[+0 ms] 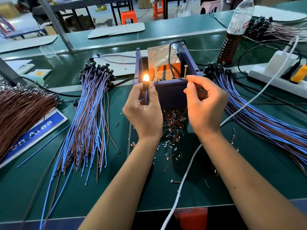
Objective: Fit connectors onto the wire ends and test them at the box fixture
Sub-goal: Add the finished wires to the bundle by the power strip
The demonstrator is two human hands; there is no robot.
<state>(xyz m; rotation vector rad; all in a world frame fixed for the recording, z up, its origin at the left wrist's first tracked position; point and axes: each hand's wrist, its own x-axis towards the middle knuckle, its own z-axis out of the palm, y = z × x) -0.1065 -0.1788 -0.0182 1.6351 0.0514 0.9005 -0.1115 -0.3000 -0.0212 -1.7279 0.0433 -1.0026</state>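
A dark blue box fixture [171, 93] stands mid-table with an orange unit and two upright screws [185, 71] inside. My left hand [143, 112] grips a black lamp socket [145, 85] whose small bulb [145, 78] glows orange; a blue wire [146, 97] runs down from it through my fingers. My right hand [205, 103] pinches a brown wire end [187, 78] and holds it against the right screw at the fixture's front rim.
Bundles of blue and brown wires with black sockets lie at left [88, 122] and right [259, 117]. Brown wires [20, 112] pile at far left. Cut insulation bits [172, 130] litter the mat. A bottle [235, 30], power strip [279, 75] and white cable [191, 166] sit right.
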